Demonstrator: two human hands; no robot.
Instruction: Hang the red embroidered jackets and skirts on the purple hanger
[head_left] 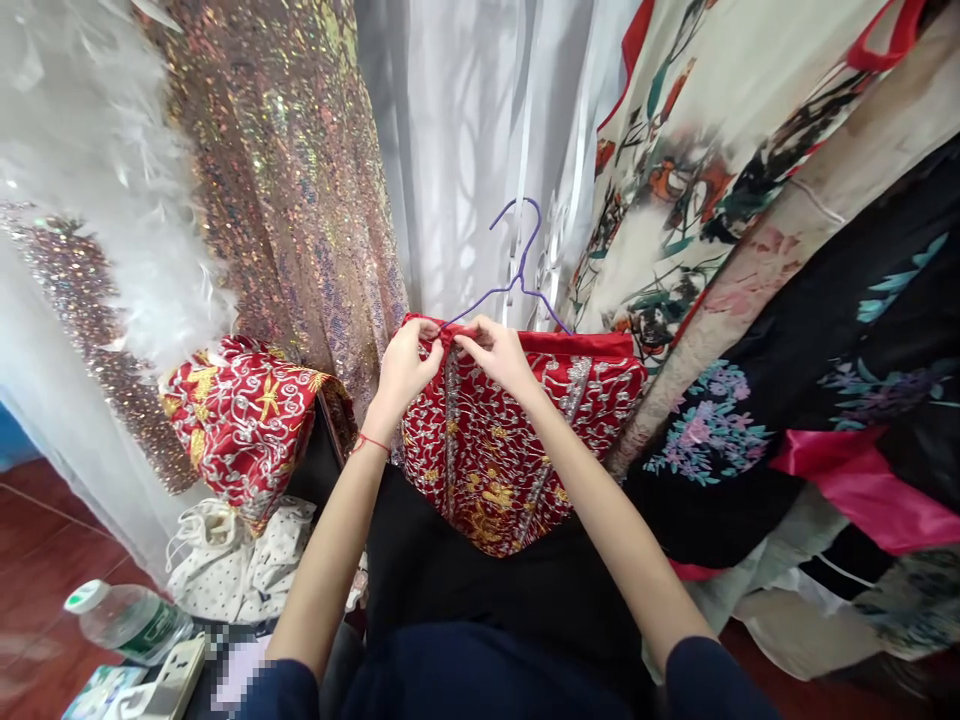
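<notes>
- Red cloth, embroidered in silver and gold: the garment [495,450] is right in front of you, against your black clothing [450,580].
- Your left hand [409,365] and right hand [501,350] sit just beside each other, both pinching its red band [577,345].
- The purple hanger [519,283] already reaches the band; the pinched spot looks unfinished, and the band's right stretch has no fingers on it.
- To your left, a bottle [135,620] and another embroidered piece [240,410] stay clear.
- Sequined cloth [277,150] and floral clothes [705,430] crowd both sides; white straps [523,150] hang by the hook.
</notes>
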